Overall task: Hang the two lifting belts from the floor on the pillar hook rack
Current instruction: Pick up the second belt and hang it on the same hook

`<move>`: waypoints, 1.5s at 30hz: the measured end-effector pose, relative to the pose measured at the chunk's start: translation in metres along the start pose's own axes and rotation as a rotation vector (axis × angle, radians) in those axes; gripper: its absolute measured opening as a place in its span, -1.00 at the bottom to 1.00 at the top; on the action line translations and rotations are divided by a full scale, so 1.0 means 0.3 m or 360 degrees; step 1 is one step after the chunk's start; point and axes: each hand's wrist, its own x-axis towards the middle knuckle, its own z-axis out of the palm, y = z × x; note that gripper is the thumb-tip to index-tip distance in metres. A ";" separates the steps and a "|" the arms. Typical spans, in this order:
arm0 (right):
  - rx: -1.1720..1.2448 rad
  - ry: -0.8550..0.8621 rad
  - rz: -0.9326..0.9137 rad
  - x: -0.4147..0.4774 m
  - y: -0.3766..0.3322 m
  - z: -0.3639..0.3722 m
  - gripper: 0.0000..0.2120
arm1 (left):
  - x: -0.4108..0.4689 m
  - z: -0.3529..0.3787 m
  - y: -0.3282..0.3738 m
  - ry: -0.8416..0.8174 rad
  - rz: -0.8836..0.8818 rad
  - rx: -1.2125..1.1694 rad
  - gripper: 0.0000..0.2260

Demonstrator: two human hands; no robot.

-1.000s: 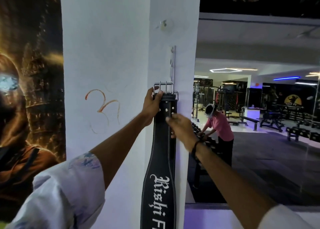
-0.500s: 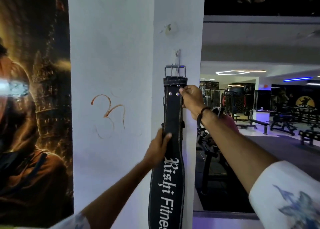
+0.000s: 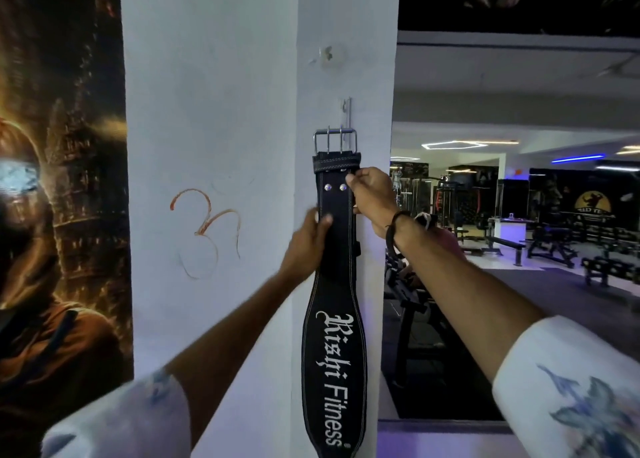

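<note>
A black lifting belt [image 3: 334,346] with white lettering hangs down the white pillar [image 3: 214,111]. Its metal buckle [image 3: 335,140] sits over the lower end of a metal hook rack [image 3: 346,111] fixed to the pillar. My left hand [image 3: 306,241] grips the belt's left edge below the two rivets. At the right edge, just under the stitched loop, my right hand [image 3: 372,194] pinches the belt. Only one belt shows; a second belt is not in view.
A dark poster [image 3: 59,215] covers the wall left of the pillar. An orange symbol [image 3: 207,229] is drawn on the pillar. Right of the pillar a mirror or opening [image 3: 519,232] shows gym benches, racks and a person in pink.
The belt rose from chest height until its buckle reached the hook. My left hand dropped from the buckle to lower on the strap, then came up again. My right hand stays near the top.
</note>
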 end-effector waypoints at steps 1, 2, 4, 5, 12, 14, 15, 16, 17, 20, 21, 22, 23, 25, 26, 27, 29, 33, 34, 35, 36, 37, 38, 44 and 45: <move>0.0019 0.0016 0.0000 0.007 -0.015 -0.009 -0.87 | -0.083 0.032 -0.053 -0.0080 -0.0031 0.0039 -0.66; 0.0026 0.0024 -0.0001 0.013 -0.027 -0.020 -0.87 | -0.175 0.058 -0.104 -0.0165 -0.0089 0.0057 -0.70; 0.0022 0.0027 -0.0010 0.022 -0.042 -0.038 -0.81 | -0.302 0.080 -0.185 -0.0281 -0.0178 0.0118 -0.77; 0.0023 0.0024 -0.0010 0.023 -0.046 -0.043 -0.78 | -0.324 0.078 -0.203 -0.0286 -0.0183 0.0149 -0.78; 0.0056 -0.0024 0.0043 -0.016 -0.014 -0.025 -0.78 | 0.014 -0.035 0.064 0.0278 -0.0020 -0.0169 -0.51; 0.0082 -0.0046 0.0051 -0.039 0.009 -0.020 -0.81 | 0.115 -0.075 0.162 0.0290 0.0115 -0.0219 -0.48; 0.0093 -0.0056 0.0057 -0.050 0.023 -0.020 -0.83 | 0.142 -0.085 0.191 0.0246 0.0182 -0.0208 -0.47; 0.0115 -0.0059 0.0062 -0.059 0.035 -0.021 -0.85 | 0.156 -0.088 0.208 0.0197 0.0216 -0.0187 -0.48; 0.0145 -0.0052 0.0070 -0.066 0.048 -0.024 -0.85 | 0.160 -0.088 0.216 0.0150 0.0211 -0.0174 -0.49; 0.0214 0.0007 0.0055 -0.091 0.072 -0.040 -0.64 | 0.148 -0.070 0.190 0.0116 0.0171 -0.0182 -0.48; 0.0182 0.0024 0.0010 -0.100 0.073 -0.045 -0.55 | 0.148 -0.063 0.174 0.0122 0.0167 -0.0180 -0.48; 0.0126 0.0035 -0.0062 -0.106 0.075 -0.050 -0.50 | 0.149 -0.059 0.163 0.0124 0.0161 -0.0186 -0.48; 0.0062 0.0043 -0.0140 -0.114 0.074 -0.052 -0.50 | 0.151 -0.055 0.160 0.0129 0.0161 -0.0193 -0.48; -0.0068 0.0029 -0.0266 -0.118 0.070 -0.047 -0.57 | 0.155 -0.051 0.168 0.0165 0.0184 -0.0164 -0.53; -0.0101 0.0003 -0.0295 -0.113 0.069 -0.042 -0.60 | 0.160 -0.050 0.172 0.0183 0.0183 -0.0127 -0.57; -0.0118 -0.0032 -0.0304 -0.103 0.068 -0.036 -0.60 | 0.170 -0.049 0.169 0.0190 0.0167 -0.0091 -0.60; -0.0174 -0.0122 -0.0284 -0.069 0.061 -0.028 -0.51 | 0.191 -0.046 0.154 0.0160 0.0119 -0.0058 -0.63; -0.0065 -0.0397 -0.0085 0.007 0.028 -0.041 -0.33 | 0.215 -0.038 0.093 0.0119 0.0049 -0.0048 -0.66; -0.0019 -0.0421 -0.0045 0.023 0.028 -0.045 -0.38 | 0.222 -0.036 0.082 0.0119 0.0046 -0.0062 -0.67; -0.0005 -0.0413 -0.0038 0.039 0.037 -0.045 -0.45 | 0.230 -0.035 0.074 0.0116 0.0049 -0.0068 -0.68; -0.0009 -0.0384 -0.0066 0.055 0.052 -0.040 -0.53 | 0.239 -0.034 0.071 0.0103 0.0063 -0.0058 -0.68; -0.0016 -0.0348 -0.0104 0.067 0.070 -0.033 -0.58 | 0.248 -0.033 0.070 0.0083 0.0086 -0.0033 -0.68; -0.0016 -0.0317 -0.0131 0.078 0.091 -0.024 -0.62 | 0.257 -0.033 0.071 0.0068 0.0106 -0.0009 -0.67; -0.0027 -0.0240 -0.0281 0.142 0.178 0.018 -0.63 | 0.317 -0.023 0.031 -0.0013 0.0171 0.0059 -0.66; -0.0031 -0.0229 -0.0294 0.155 0.190 0.026 -0.60 | 0.329 -0.021 0.020 -0.0018 0.0171 0.0066 -0.65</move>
